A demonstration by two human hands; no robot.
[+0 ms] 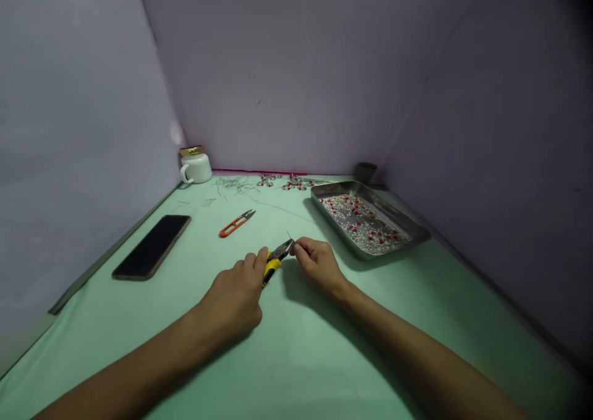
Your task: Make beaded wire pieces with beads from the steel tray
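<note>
My left hand (238, 293) is wrapped round the yellow-and-black handles of a pair of pliers (281, 251). The plier jaws point up and to the right, towards my right fingertips. A thin wire (288, 235) sticks up just beyond the jaws. My right hand (319, 264) is closed in a pinch, thumb against forefinger, right at the tip of the pliers. What lies inside that pinch is mostly hidden; it looks like the end of the thin wire.
A metal tray (419, 230) of red and clear beads stands at right. Orange thread snips (236, 223) and a phone (152, 247) lie at left. Behind are a white mug (198, 168), loose wires (231, 185), red beaded pieces (296, 183) and a dark cup (365, 172). Walls enclose the table.
</note>
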